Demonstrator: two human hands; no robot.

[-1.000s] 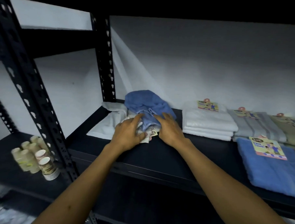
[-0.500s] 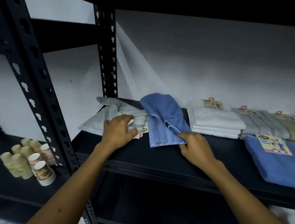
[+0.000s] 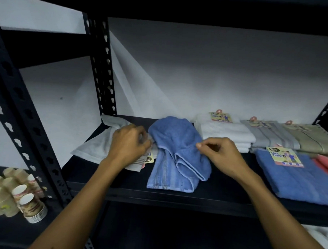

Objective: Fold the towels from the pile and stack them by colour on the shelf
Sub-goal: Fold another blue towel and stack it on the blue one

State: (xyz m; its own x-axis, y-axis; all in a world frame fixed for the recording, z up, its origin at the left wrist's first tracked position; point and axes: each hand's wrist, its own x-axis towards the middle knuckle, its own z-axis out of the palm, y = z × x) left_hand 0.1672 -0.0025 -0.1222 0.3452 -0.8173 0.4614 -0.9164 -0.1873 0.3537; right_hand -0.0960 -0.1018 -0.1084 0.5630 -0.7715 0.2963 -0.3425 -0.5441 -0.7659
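Note:
A loose blue towel [image 3: 175,153] lies crumpled at the middle of the black shelf [image 3: 212,198]. My right hand [image 3: 222,155] pinches a fold at its right edge. Left of it a light grey towel [image 3: 94,147] lies unfolded; my left hand [image 3: 128,145] grips its bunched middle. To the right sit folded stacks: white towels [image 3: 226,132], grey towels [image 3: 271,136], beige towels [image 3: 309,136], a flat folded blue towel [image 3: 298,179] with a paper label, and a pink towel [image 3: 326,165] at the frame's edge.
A black perforated upright [image 3: 103,69] stands behind the grey towel, another upright [image 3: 20,129] nearer on the left. Several stacks of paper cups [image 3: 15,195] lie on a lower shelf at the left. A white wall backs the shelf.
The two towels have come apart: my left hand drew the grey one left. My right hand moved from the blue towel's front edge up to its right fold.

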